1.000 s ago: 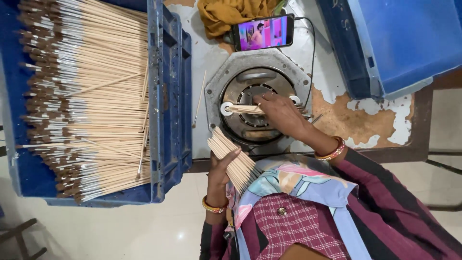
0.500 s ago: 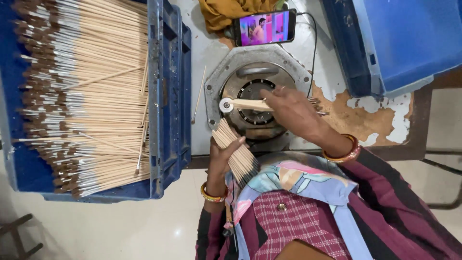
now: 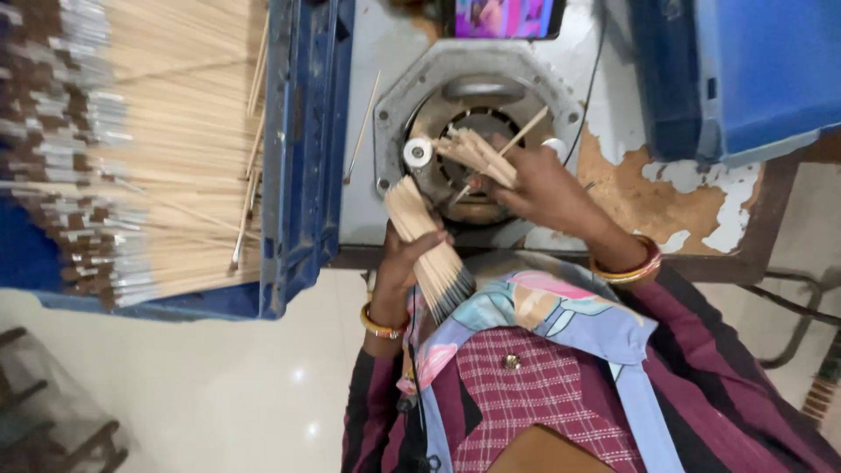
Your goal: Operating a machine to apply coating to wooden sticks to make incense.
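Feeding thin sticks toward the round metal machine, I had my right hand pinched around a few loose sticks just over its dark opening, beside the small white roller. My left hand was clenched on a thick bundle of sticks at the machine's near edge. Left of the machine stood the blue crate of sticks. I judged it best to fan the sticks apart and present one at a time, tips aligned with the roller.
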